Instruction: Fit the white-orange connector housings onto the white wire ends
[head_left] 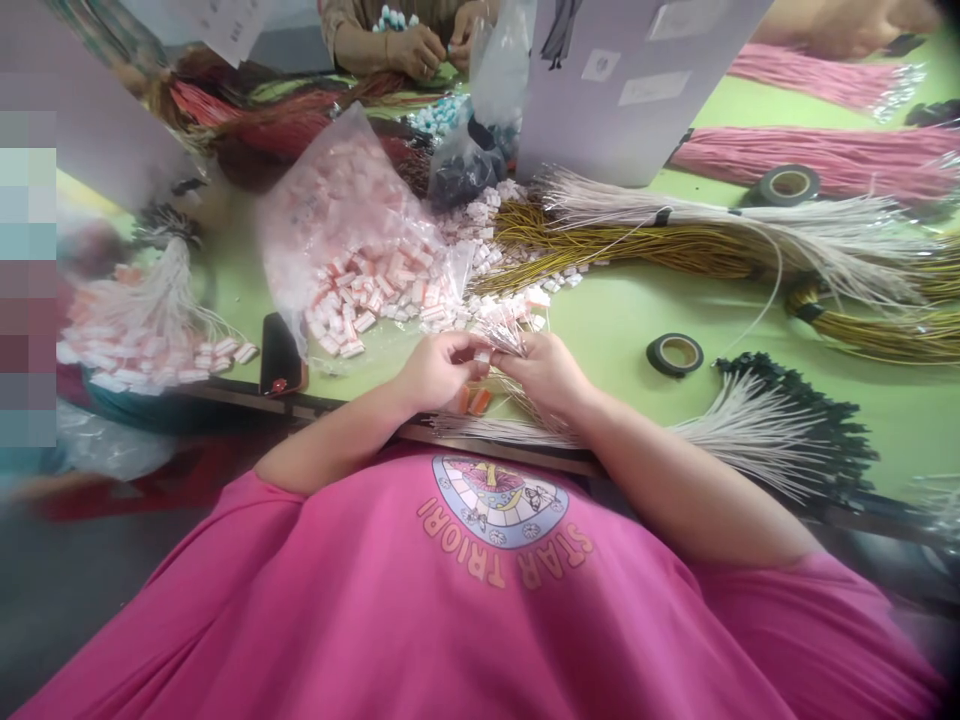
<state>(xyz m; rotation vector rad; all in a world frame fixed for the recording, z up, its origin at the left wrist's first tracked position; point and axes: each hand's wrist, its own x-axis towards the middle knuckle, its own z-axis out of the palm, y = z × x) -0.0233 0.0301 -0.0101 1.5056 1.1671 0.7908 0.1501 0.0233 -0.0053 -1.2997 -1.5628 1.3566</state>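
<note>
- A pink cotton T-shirt (pixel 480 600) with a round picture on it is closest to us, at the bottom.
- Just past it, both hands meet over the near edge of the light green table (pixel 615 330).
- The left hand (pixel 439 368) has its fingers curled in tight. Its thumb and first finger pinch a small white plastic plug (pixel 484 355).
- The right hand (pixel 547 372) is curled in too. It pinches the ends of a bundle of thin white wires (pixel 495 428), which lies along the near edge under both hands.
- The wire ends touch the plug. It is too blurry to see if one is pushed in.
- Two little orange pieces (pixel 474 400) lie just under the left hand.
- A clear plastic bag of pink and white plugs (pixel 360 240) sits just beyond the hands. Loose plugs are spilled beside it.
- Near the left edge lies a bunch of white wires with pink and white plugs on their ends (pixel 150 330). That looks like the done pile.
- The bag looks very full and the bundle under the hands is thick, so I think a lot is left to do.
- A small roll of black tape (pixel 675 354) sits to the right of the hands.
- Long white wires with black ends (pixel 772 420) lie by the near right edge.
- Yellow wires (pixel 637 250) lie across the middle.
- Another person's hands (pixel 416 50) are at the far edge.
</note>
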